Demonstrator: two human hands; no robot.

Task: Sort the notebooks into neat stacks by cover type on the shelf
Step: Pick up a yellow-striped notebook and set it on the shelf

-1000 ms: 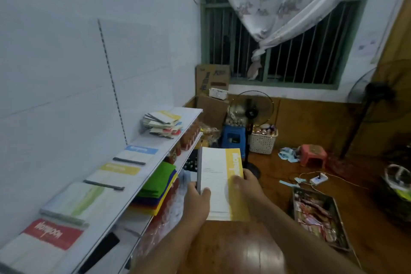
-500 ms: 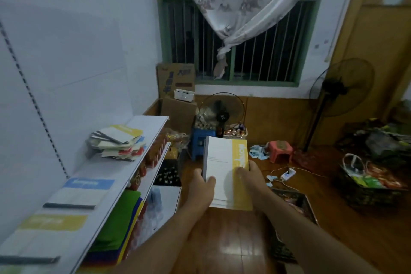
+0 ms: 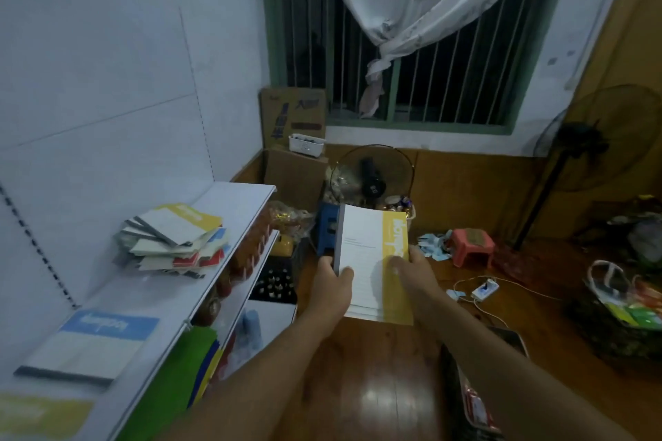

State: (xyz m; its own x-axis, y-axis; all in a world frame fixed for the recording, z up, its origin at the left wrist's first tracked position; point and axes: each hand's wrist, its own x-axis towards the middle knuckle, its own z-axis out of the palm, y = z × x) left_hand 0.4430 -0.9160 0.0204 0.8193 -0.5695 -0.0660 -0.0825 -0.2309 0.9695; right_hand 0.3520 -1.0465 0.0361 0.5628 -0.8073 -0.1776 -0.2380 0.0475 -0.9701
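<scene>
Yellow-banded notebooks [image 3: 374, 265], a small stack of them, sit in my two hands out over the wooden floor [image 3: 376, 387], beside the shelf [image 3: 157, 301] rather than on it. My left hand [image 3: 331, 288] grasps the spine edge, thumb curled over the cover; my right hand [image 3: 412, 270] grips the yellow side, fingers underneath out of sight. On the shelf, a yellow-cover stack [image 3: 39, 413] is cut off at the frame's bottom, then a blue-cover stack [image 3: 89, 344], then farther along a messy heap of mixed notebooks [image 3: 172, 238]. I judge the risk is the held stack fanning apart if either grip loosens, or landing on the wrong cover type. How many notebooks I hold is hard to tell; the cover lettering is blurred.
</scene>
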